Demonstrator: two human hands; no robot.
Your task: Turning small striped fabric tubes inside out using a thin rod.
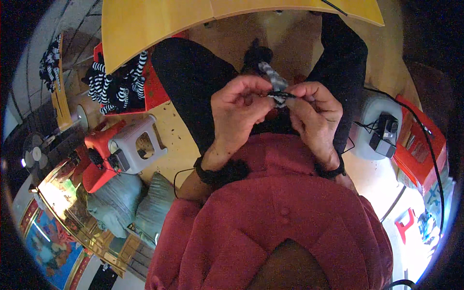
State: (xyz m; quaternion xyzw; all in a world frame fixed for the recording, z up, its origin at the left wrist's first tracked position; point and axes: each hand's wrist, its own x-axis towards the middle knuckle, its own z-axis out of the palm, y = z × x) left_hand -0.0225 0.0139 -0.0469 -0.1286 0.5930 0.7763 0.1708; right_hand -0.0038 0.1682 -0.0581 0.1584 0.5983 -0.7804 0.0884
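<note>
Above my lap, my left hand and my right hand face each other, each in a pinch. Between their fingertips runs the dark edge of a black-and-white knitted piece, which looks like a sock. Its paler part hangs beyond my fingers, between my knees. What lies right under the fingertips is too small to make out. Both wrists wear black bands. At the left, a red box holds a pile of striped black-and-white socks.
A curved wooden tabletop reaches over my knees. On the left are a grey stool, a red stool and stuffed sacks. To the right, black devices with cables rest on a pale stool, beside a red box.
</note>
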